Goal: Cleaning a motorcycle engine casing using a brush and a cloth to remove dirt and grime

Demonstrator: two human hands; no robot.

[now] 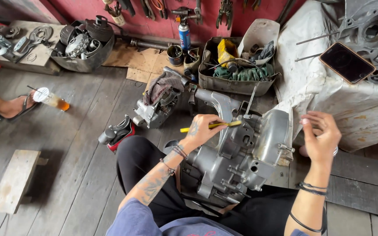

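Item: engine crankcase [241, 153], bare silver cast metal, propped between my knees on the plank floor [79, 175], just left of a cloth-draped block [329, 87].

Condition: stripped. No cylinder or head is fitted; a thin stud [251, 99] stands bare out of the top. The cover side faces right, still bolted on as far as I can see. Casting surfaces look dull and partly cleaned; I judge the cleaning to be partway, with the recesses around the upper bosses under the brush and the lower ribs not visibly reached.

Orientation: the case's long axis runs from my lap up and away, tilted slightly right; the swing-arm end [217, 101] points away from me towards the tool tray [235, 72].

Left hand [200, 129]: clenched around a yellow-handled brush [211, 126], which lies nearly level, bristle end to the right, touching the top of the case.

Right hand [320, 135]: raised beside the case, fingers curled with the tips drawn together; whether they pinch something small I cannot tell. It does not touch the case.

Nearby: second engine block with a rag [158, 102], phone [347, 62] on the cloth, iced drink cup [51, 98].
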